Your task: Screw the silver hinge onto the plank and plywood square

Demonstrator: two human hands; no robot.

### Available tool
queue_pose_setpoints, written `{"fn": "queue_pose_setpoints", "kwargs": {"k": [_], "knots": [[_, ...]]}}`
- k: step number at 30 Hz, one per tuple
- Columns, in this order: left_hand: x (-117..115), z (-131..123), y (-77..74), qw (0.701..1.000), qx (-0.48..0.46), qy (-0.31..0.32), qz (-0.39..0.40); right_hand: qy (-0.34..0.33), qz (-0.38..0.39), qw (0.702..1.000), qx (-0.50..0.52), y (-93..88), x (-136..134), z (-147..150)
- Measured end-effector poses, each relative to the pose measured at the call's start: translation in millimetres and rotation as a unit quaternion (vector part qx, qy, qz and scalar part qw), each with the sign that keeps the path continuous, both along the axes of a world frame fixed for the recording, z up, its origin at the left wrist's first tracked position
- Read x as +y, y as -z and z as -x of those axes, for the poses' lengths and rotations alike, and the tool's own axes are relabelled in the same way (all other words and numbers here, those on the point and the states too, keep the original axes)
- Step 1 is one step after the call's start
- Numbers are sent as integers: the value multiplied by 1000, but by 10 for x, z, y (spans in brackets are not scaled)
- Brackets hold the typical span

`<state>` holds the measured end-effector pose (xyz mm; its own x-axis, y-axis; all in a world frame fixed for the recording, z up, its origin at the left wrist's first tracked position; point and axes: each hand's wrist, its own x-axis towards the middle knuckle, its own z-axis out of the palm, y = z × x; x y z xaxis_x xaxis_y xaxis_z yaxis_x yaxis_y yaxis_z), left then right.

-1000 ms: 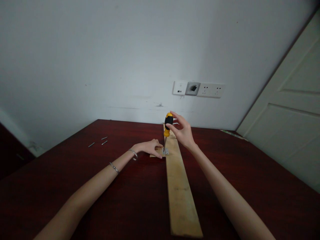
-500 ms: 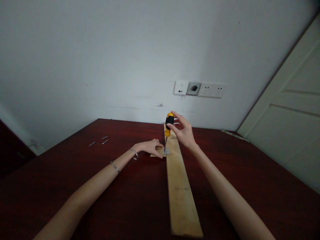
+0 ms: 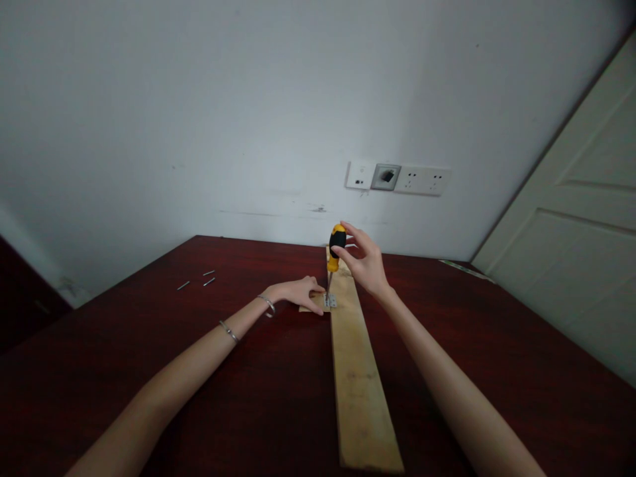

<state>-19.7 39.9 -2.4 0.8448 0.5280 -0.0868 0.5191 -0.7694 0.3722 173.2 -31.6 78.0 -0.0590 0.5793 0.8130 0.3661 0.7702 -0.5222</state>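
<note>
My right hand [image 3: 366, 262] grips the yellow and black handle of a screwdriver [image 3: 337, 245], fingers on one side and thumb on the other. Its shaft slants down to a silver metal hinge [image 3: 332, 301], where the tip meets the metal. The hinge lies across a long wooden board [image 3: 365, 384] and a short wooden piece [image 3: 317, 306] butting its left side. My left hand [image 3: 299, 292] is on that short piece, thumb along the near edge and forefinger along the far one. Any screw under the tip is too small to make out.
Three thin metal screws or nails [image 3: 209, 281] lie on the dark red table [image 3: 238, 397] at the left. Behind the table is a white wall with a row of sockets [image 3: 397, 177]. A pale panelled door [image 3: 586, 218] stands at the right.
Almost nothing differs. Both hands and the screwdriver keep their places; the view has shifted very slightly.
</note>
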Motion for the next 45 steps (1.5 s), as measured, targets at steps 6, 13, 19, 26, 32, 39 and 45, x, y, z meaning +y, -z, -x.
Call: {"fn": "queue_pose_setpoints", "kwargs": {"k": [6, 13, 19, 26, 32, 39, 45], "knots": [[1, -3, -3, 1000, 9, 9, -10, -11, -2, 1000, 1, -3, 5, 2], [-11, -2, -18, 1000, 12, -1, 0, -9, 4, 1000, -3, -12, -11, 5], [-18, -13, -29, 1000, 13, -4, 1, -21, 0, 1000, -7, -21, -30, 22], [-14, -7, -28, 1000, 13, -1, -5, -17, 6, 999, -31, -47, -30, 5], [-26, -23, -40, 1000, 28, -12, -4, 53, 25, 967, -249, -405, -39, -23], [-55, -43, -98, 999, 34, -6, -3, 75, 65, 888, -449, -870, 80, 128], [-62, -44, -111, 999, 35, 2, -11, 55, 69, 827, -555, -1024, 46, 296]]}}
